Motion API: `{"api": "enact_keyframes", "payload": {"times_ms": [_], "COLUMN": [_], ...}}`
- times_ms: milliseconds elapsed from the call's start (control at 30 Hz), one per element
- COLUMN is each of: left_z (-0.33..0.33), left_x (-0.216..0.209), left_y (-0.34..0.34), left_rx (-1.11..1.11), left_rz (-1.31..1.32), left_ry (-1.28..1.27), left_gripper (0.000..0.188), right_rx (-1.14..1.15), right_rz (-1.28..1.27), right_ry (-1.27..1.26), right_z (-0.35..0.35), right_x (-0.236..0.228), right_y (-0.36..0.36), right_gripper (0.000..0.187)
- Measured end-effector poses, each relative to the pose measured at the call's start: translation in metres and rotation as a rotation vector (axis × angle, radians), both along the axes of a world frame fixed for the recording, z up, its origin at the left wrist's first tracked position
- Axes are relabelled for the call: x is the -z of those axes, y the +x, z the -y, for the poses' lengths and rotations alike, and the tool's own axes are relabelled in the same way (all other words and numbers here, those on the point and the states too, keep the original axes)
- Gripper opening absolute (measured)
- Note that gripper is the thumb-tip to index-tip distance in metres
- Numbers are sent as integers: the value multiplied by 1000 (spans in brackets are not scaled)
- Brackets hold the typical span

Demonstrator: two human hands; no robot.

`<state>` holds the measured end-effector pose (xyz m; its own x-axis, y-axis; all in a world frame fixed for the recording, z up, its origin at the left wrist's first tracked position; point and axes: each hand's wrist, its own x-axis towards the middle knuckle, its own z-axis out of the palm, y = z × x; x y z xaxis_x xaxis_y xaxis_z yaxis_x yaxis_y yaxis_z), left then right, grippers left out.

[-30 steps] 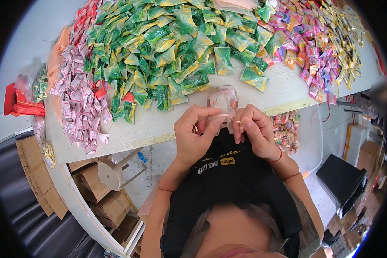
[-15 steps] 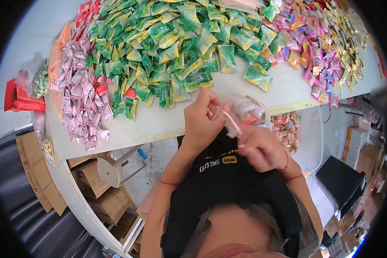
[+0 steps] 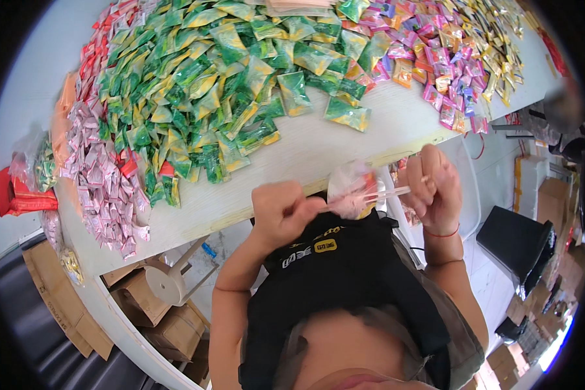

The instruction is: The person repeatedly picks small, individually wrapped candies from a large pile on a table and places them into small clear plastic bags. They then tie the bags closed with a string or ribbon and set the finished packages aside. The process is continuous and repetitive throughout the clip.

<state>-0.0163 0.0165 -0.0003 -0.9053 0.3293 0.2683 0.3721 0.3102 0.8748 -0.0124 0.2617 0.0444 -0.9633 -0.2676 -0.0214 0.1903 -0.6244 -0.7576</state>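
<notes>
A small see-through drawstring pouch point(image 3: 351, 185) with colourful contents hangs between my hands, just off the table's near edge and blurred by motion. On its left, my left hand point(image 3: 281, 208) is closed, with a pale string end at its thumb. My right hand point(image 3: 433, 185) is closed on the pouch's pale strings point(image 3: 387, 194), which stretch taut from the pouch to the fingers. Beyond the hands, green and yellow packets point(image 3: 208, 91) lie in a broad heap on the white table point(image 3: 201, 218).
Pink-white wrapped pieces point(image 3: 97, 182) are heaped at the left, pink and purple packets point(image 3: 445, 71) at the right, gold packets point(image 3: 500, 58) farther right. A red bag point(image 3: 19, 195) sits past the left edge. Cardboard boxes point(image 3: 143, 299) and a stool point(image 3: 166, 283) are below; a black bin point(image 3: 517, 244) stands right.
My hands have moved apart, the right one outward to the right and up, the left one slightly left and down. The pouch's strings are now pulled out taut between them. The view has shifted right.
</notes>
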Motion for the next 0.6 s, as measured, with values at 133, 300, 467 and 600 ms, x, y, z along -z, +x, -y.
{"api": "enact_keyframes", "payload": {"times_ms": [133, 300, 467, 600], "left_z": [-15, -37, -28, -37], "left_x": [-9, 3, -57, -67], "left_y": [5, -21, -123, -251], "left_rx": [223, 223, -68, -149], "left_rz": [300, 170, -88, -757], "left_ry": [30, 42, -131, -452], "left_gripper": [41, 18, 31, 41], "right_rx": [-49, -50, -74, 147], "right_rz": [271, 108, 337, -107], "right_ry": [83, 515, 1169, 1646], "right_z": [-41, -117, -153, -133], "right_x": [10, 12, 31, 46], "right_y": [12, 48, 95, 102], "right_gripper": [26, 28, 20, 17]}}
